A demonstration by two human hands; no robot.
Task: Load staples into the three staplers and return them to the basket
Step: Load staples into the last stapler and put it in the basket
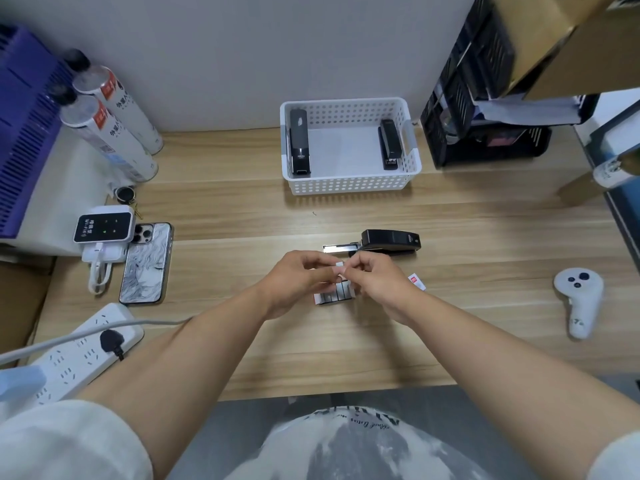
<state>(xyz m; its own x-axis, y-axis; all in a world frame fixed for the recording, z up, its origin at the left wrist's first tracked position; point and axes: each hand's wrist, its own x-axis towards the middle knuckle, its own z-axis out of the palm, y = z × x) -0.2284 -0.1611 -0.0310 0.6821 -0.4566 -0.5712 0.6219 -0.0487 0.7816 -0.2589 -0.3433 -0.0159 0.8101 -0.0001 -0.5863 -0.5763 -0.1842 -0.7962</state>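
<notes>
A white perforated basket [349,184] stands at the back of the desk. Inside it lie two black staplers, one along the left wall [299,143] and one along the right wall [389,145]. A third black stapler [389,241] lies on the desk in front of the basket, its metal staple tray pulled out to the left. Just in front of it, my left hand [298,280] and my right hand [375,282] meet fingertip to fingertip, pinching a small strip of staples [339,265] between them. Below the hands lies an open staple box [334,293] with several strips.
A phone [147,263], a small white device and a power strip [79,355] lie at the left, with spray cans behind. A white controller [578,299] rests at the right. A small red-and-white flap [415,281] lies right of my hands. Black file trays stand at the back right.
</notes>
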